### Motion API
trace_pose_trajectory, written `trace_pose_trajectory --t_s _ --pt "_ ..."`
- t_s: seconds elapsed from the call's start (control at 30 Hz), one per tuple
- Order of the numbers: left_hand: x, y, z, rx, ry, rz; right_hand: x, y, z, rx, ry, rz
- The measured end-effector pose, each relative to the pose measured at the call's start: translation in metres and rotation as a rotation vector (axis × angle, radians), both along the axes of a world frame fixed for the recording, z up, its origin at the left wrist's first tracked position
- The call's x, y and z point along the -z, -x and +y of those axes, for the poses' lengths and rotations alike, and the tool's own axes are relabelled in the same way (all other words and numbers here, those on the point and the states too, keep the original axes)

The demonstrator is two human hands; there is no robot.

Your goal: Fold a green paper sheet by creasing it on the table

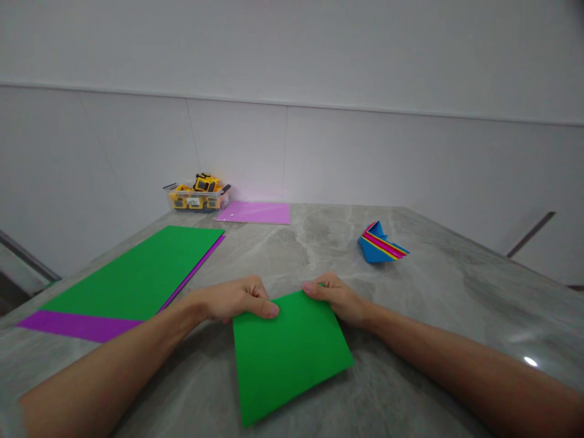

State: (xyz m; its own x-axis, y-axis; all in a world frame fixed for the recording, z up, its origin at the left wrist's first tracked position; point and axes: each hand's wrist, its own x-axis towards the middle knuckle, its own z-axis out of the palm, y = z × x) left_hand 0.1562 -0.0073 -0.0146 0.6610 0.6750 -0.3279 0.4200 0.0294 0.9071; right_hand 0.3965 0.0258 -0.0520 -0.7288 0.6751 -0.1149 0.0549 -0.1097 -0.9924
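Observation:
A green square of paper (287, 353) lies on the grey marble table (433, 292) right in front of me. My left hand (237, 299) pinches its far left corner, with the thumb on top of the sheet. At the far right corner my right hand (340, 298) grips the edge with curled fingers. Both forearms reach in from the bottom of the view.
A large green sheet (137, 274) lies over a purple sheet (77, 325) at the left. Further back are a pink sheet (255, 212) and a clear box of yellow toy vehicles (198, 196). A stack of folded coloured paper shapes (379, 243) sits at the right.

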Motion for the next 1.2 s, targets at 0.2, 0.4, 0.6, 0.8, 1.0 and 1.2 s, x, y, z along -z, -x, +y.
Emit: trace_pose_trajectory --t_s 0.2,0.4,0.6,0.8,1.0,1.2 --pt "-0.005 0.021 0.006 0.004 -0.114 0.042 -0.001 -0.002 0.004 0.068 -0.021 0.064" --pt "0.003 0.030 0.014 -0.198 -0.177 -0.105 0.001 -0.003 0.002 0.031 -0.100 0.079" --pt "0.010 0.023 0.015 -0.445 -0.161 -0.225 0.005 -0.008 0.001 -0.018 -0.164 0.018" --pt "0.012 0.012 0.012 -0.529 -0.102 -0.283 0.004 -0.007 0.001 0.043 -0.124 0.058" --pt "0.011 0.009 0.010 -0.594 -0.182 -0.287 0.001 -0.010 0.002 0.114 -0.111 0.130" --pt "0.016 -0.009 0.002 -0.502 -0.093 -0.268 0.001 -0.016 0.003 -0.184 0.037 0.112"
